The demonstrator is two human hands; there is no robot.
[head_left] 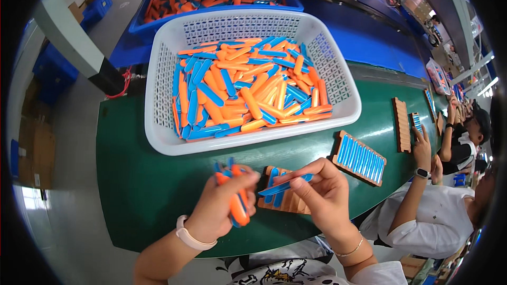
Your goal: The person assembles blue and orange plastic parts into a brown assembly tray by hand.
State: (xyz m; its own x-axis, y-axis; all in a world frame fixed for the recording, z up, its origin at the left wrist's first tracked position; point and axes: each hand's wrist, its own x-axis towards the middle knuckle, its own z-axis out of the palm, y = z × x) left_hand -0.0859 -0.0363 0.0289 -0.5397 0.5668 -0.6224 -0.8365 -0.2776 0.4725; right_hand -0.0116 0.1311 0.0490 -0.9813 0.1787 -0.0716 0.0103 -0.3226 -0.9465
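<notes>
My left hand [211, 206] is closed round a bunch of long orange-and-blue plastic pieces [239, 210], which stick out above and below the fingers. Between the thumb and fingers of my right hand [330, 200] is one narrow blue piece [282, 185], tilted, its tip toward my left hand. Just below it sits a brown grooved tray [293, 203] with a few blue pieces in its left grooves; my right hand hides part of it. Beyond both hands, a light grey mesh basket [163, 140] holds a heap of the same orange-and-blue pieces.
A second grooved tray [340, 164] full of blue strips lies to the right on the green table [142, 190]. Further right stands another brown tray [402, 124]. A blue bin [296, 2] of pieces is behind the basket. Co-workers, one with a hand [422, 150] over a tray, sit along the right.
</notes>
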